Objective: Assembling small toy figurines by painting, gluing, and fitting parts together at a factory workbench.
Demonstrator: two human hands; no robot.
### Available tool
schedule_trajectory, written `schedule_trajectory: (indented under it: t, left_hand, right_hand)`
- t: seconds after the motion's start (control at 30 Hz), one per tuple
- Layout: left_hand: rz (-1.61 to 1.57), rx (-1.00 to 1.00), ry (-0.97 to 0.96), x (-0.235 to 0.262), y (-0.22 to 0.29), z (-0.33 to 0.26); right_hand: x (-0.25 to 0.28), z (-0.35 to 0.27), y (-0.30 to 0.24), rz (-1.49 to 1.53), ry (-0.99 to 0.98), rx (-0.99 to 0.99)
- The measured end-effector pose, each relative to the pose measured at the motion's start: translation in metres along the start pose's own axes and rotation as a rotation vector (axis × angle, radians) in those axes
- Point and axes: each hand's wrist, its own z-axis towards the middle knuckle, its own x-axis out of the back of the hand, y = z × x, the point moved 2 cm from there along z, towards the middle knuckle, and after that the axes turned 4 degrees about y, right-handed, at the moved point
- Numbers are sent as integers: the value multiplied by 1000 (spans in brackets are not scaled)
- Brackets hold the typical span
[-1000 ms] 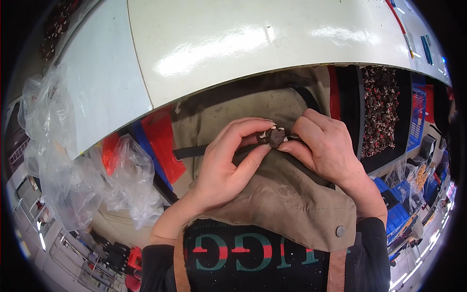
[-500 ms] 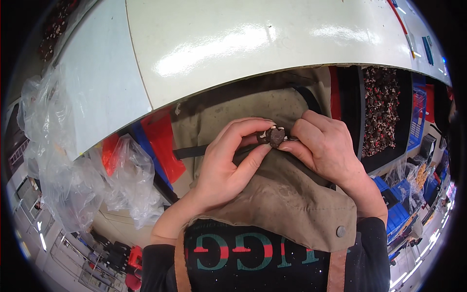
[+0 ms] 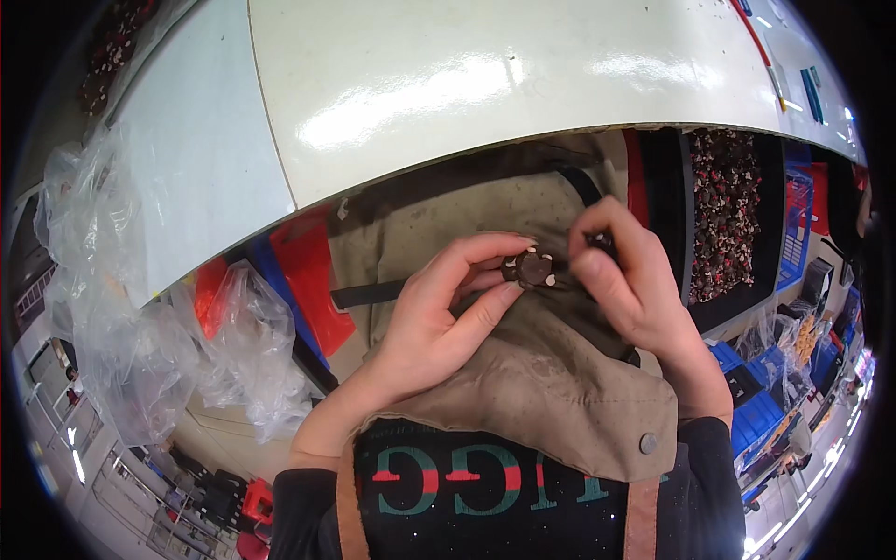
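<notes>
Both hands are pinched together on a dark button (image 3: 534, 269) over the khaki cloth (image 3: 523, 373) below the table (image 3: 467, 84) edge, left hand (image 3: 439, 327) steadying, right hand (image 3: 630, 280) gripping; fastening seems underway, needing firm aligned pressure

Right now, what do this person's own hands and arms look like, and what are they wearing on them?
Both hands are bare: no gloves, rings or watch show on the left hand or the right hand. The wrists and lower forearms are uncovered too. Further up, long black sleeves cover both arms, pushed back from the wrists; the right one ends in a plain edge.
</notes>
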Motion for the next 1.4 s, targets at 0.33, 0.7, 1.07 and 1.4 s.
schedule_trajectory:
  t: [0.33,0.7,1.07,1.4]
  left_hand:
    - [-70,-22,-12,-1,-4,-3]
    - [-48,-7,-33,0,2,-3]
    - [-225,31,-68,1,5,-2]
    - [-268,88,-35,-1,7,-1]
  right_hand:
    - [-17,-1,-3,355,-9,-152]
    - [-13,-2,-3,602,-83,-308]
    - [-13,-2,-5,532,-92,-288]
    - [-15,-4,-6,514,-130,-273]
